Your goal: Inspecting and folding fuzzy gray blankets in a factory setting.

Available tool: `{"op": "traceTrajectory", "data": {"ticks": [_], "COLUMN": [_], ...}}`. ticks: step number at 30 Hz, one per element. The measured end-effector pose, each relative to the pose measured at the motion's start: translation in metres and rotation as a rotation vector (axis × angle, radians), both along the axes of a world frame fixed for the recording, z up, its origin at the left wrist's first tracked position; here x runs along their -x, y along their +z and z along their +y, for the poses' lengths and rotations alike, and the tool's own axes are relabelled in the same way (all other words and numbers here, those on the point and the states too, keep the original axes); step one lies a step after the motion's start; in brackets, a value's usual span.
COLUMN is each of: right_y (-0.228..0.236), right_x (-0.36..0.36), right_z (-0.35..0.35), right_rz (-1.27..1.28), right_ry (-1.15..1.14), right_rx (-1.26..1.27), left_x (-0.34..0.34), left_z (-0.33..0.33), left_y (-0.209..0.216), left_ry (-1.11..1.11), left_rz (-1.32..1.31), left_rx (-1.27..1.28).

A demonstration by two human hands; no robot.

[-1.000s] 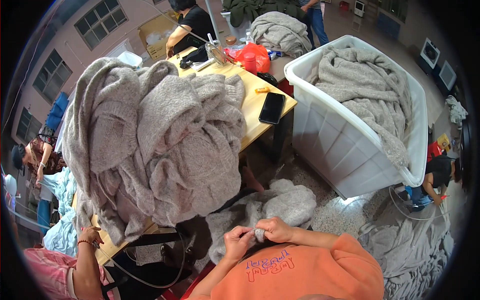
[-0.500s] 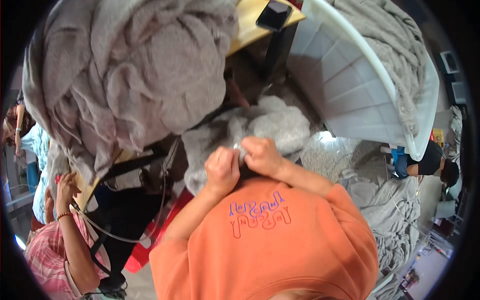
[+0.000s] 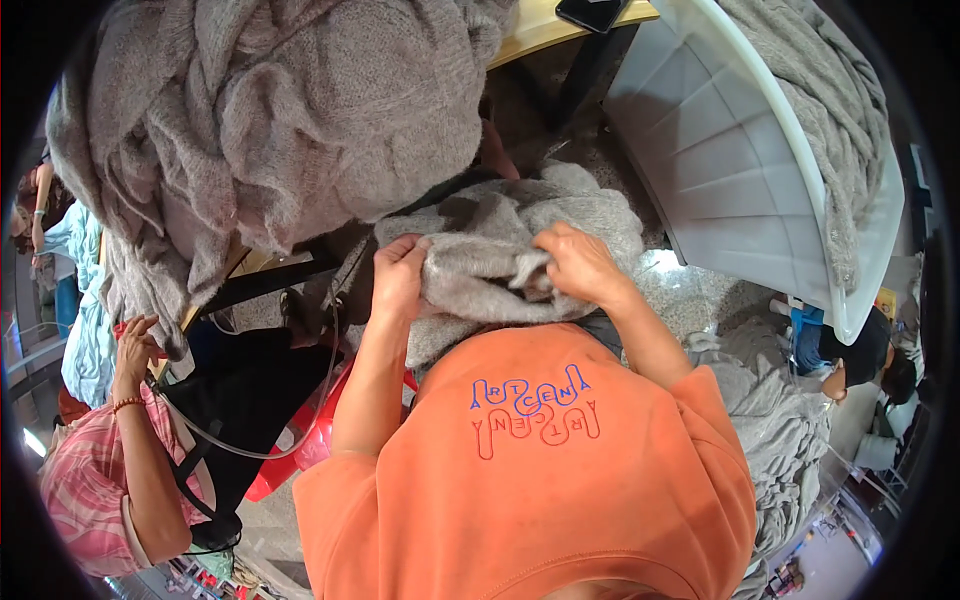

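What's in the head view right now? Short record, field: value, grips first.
Left grip: closed on the left side of a grey knit piece
Right grip: closed on its right side
Knit piece state: bunched, in front of the orange sweatshirt
Table: bears a large grey-brown knit pile and a black phone
White bin: right of table, holds grey fabric
Co-worker: at left, pink patterned shirt

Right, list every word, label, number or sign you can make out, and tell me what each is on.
Orange top: a row of blue outlined lettering above a row of red; readable, but I won't copy the wording.
Yellow item at the right edge: too small to read any print.
Grey knit piece being handled, white bin: none I can make out.
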State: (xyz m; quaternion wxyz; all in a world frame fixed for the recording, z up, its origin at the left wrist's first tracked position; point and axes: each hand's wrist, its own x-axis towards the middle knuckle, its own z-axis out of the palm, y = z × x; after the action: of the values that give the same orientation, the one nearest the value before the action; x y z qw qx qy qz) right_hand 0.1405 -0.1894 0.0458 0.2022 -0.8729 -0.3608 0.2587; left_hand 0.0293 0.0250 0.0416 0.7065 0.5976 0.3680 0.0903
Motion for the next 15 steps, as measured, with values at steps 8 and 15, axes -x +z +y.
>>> {"op": "traceTrajectory", "data": {"ticks": [8, 15], "right_y": [0.008, 0.014], "right_x": [0.018, 0.006], "right_z": [0.045, 0.058], "right_rz": [0.226, 0.653], "right_ry": [0.042, -0.411], "right_rx": [-0.706, -0.937], "left_x": [-0.011, 0.008], "left_z": [-0.018, -0.067], "left_y": [0.024, 0.023], "left_ry": [-0.353, -0.355], "left_rz": [-0.095, -0.405], "left_rx": [0.118, -1.174]}}
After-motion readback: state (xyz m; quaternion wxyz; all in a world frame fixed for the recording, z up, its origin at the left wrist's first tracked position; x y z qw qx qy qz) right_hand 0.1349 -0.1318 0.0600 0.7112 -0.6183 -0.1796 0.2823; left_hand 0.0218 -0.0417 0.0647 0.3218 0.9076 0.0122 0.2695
